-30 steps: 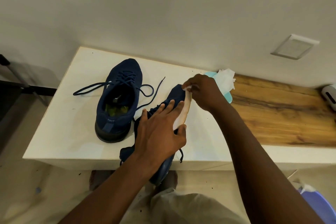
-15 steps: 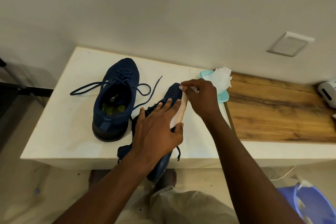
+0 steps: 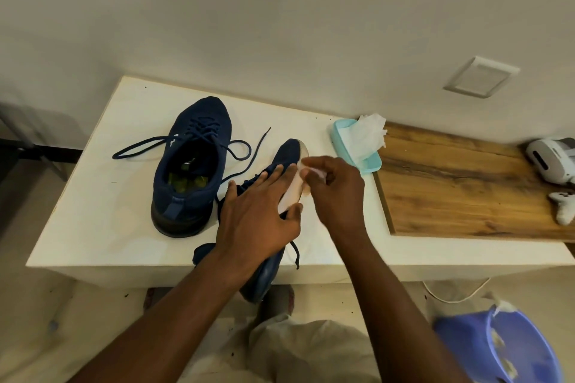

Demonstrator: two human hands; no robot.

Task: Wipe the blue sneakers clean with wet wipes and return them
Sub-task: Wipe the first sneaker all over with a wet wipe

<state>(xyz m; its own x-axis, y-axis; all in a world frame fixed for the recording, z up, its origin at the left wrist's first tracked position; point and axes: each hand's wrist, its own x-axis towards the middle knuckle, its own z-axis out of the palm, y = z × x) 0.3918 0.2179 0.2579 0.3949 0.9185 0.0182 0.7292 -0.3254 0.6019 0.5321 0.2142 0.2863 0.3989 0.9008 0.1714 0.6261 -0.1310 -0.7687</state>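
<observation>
One blue sneaker stands upright on the white table, its laces loose. The second blue sneaker lies tilted on its side at the table's front edge, pale sole facing right, heel hanging over the edge. My left hand grips it across the upper. My right hand presses a small white wet wipe against the sole's edge near the middle. A light-blue wipes pack with a wipe sticking out lies just behind my right hand.
A wooden board covers the table's right part, with a white device and a white controller at its far right. A purple bucket stands on the floor at lower right. The wall is right behind the table.
My right hand has slid the wipe back along the sole, from the toe toward the middle. The left hand keeps its hold on the sneaker.
</observation>
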